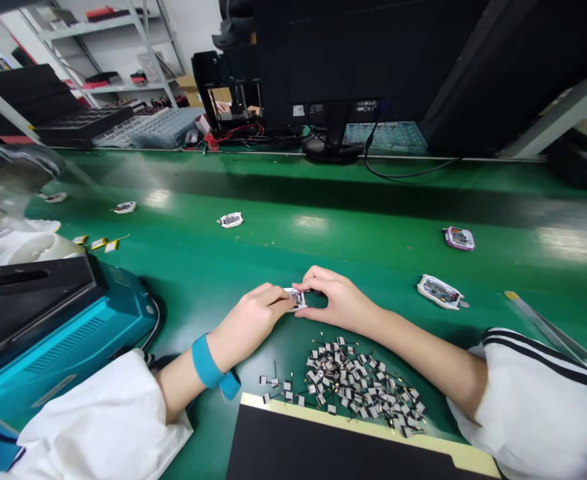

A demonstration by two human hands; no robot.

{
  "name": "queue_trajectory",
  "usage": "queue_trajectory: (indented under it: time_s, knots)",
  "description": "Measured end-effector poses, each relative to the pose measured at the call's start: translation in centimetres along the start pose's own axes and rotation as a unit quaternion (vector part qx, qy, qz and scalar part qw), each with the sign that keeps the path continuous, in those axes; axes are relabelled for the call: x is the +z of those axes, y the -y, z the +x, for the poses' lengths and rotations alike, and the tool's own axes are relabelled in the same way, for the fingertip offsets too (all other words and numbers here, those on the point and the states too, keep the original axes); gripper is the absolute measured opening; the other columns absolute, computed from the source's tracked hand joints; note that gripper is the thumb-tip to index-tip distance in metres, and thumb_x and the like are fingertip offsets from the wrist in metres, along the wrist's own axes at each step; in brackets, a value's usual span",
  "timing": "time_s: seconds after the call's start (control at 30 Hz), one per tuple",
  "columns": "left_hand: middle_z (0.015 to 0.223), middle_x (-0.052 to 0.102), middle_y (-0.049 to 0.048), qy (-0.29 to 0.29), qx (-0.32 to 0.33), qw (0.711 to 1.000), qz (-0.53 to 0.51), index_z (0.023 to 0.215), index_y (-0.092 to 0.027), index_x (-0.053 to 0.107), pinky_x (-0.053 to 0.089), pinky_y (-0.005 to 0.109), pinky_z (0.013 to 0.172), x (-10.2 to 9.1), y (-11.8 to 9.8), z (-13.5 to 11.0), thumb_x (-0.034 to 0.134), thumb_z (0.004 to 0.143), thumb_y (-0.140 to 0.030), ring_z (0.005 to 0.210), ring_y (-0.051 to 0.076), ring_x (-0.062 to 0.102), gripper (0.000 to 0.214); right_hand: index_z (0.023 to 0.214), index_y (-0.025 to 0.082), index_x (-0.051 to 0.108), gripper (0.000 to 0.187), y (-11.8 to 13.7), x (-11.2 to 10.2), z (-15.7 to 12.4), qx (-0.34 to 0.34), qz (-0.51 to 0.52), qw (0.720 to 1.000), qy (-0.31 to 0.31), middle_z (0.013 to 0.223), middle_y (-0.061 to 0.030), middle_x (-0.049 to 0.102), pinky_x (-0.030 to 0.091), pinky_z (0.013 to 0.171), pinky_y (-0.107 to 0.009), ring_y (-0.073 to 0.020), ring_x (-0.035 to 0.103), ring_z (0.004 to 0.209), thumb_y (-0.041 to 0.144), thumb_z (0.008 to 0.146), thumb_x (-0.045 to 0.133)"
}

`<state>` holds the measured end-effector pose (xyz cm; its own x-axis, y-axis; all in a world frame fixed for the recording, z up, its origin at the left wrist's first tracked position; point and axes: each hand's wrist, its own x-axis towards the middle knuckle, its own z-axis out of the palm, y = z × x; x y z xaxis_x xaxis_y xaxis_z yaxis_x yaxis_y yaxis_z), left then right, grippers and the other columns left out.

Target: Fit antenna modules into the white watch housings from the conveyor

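The left hand (248, 325) and right hand (337, 301) both pinch a small white circuit module (296, 299) in their fingertips, over the green bench (373, 253), just beyond a heap of tiny wired components (348, 380); this close work calls for a steady grip.

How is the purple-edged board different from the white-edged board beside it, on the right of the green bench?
The purple-edged board has a purple rim, while the white-edged board has a white rim. The purple-edged board lies farther from the person than the white-edged board, which looks larger in view. The white-edged board sits more slanted than the purple-edged board. Both lie flat on the green bench with electronic parts showing.
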<state>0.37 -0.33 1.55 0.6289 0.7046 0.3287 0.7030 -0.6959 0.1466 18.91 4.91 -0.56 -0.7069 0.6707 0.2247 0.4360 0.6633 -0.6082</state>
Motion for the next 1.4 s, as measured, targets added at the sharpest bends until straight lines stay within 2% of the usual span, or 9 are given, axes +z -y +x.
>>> queue_trajectory:
  time_s: [0.2, 0.47, 0.63, 1.07, 1.4]
  knots:
    - [0.084, 0.061, 0.0027, -0.007, -0.007, 1.000, 0.000, 0.090, -0.015, 0.059, 0.050, 0.026, 0.066, 0.00, -0.31, -0.04, 0.044, 0.083, -0.015, 0.073, 0.014, 0.053, 0.017, 0.094, 0.015, 0.059, 0.034, 0.02, 0.02, -0.12, -0.002, -0.009, 1.000, 0.001, 0.088, -0.0056, 0.055, 0.043, 0.071, -0.028, -0.0164, 0.052, 0.083, 0.038, 0.069, 0.061]
    - [0.082, 0.059, 0.0065, -0.007, -0.008, 1.000, 0.015, 0.088, -0.011, 0.060, 0.050, 0.029, 0.065, 0.20, -0.51, 0.22, 0.044, 0.083, -0.014, 0.073, 0.016, 0.052, 0.017, 0.094, 0.015, 0.059, 0.033, 0.11, 0.02, -0.15, 0.004, -0.012, 1.000, 0.004, 0.087, -0.0052, 0.055, 0.043, 0.071, -0.028, -0.0160, 0.052, 0.082, 0.038, 0.070, 0.060]
    - [0.082, 0.059, 0.0065, -0.015, -0.002, 1.000, 0.010, 0.089, -0.011, 0.060, 0.049, 0.028, 0.065, 0.25, -0.43, 0.21, 0.046, 0.082, -0.014, 0.075, 0.016, 0.052, 0.016, 0.095, 0.016, 0.059, 0.033, 0.10, 0.00, -0.25, 0.003, -0.014, 1.000, 0.005, 0.088, -0.0052, 0.055, 0.043, 0.072, -0.029, -0.0163, 0.052, 0.083, 0.039, 0.071, 0.059]
    - [0.080, 0.058, 0.0061, 0.005, -0.006, 1.000, 0.007, 0.091, -0.012, 0.060, 0.047, 0.026, 0.066, 0.09, -0.44, 0.33, 0.042, 0.084, -0.016, 0.075, 0.014, 0.050, 0.019, 0.094, 0.015, 0.059, 0.034, 0.16, -0.16, -0.16, 0.006, -0.009, 1.000, 0.006, 0.086, -0.0050, 0.054, 0.042, 0.071, -0.029, -0.0167, 0.052, 0.082, 0.038, 0.070, 0.059]
    - [0.082, 0.059, 0.0053, -0.010, -0.008, 1.000, 0.001, 0.090, -0.013, 0.061, 0.047, 0.025, 0.065, 0.30, -0.36, 0.40, 0.045, 0.083, -0.016, 0.074, 0.013, 0.051, 0.017, 0.090, 0.016, 0.059, 0.029, 0.16, -0.20, -0.10, 0.007, -0.008, 1.000, 0.003, 0.087, -0.0043, 0.055, 0.042, 0.071, -0.028, -0.0165, 0.052, 0.082, 0.036, 0.070, 0.060]
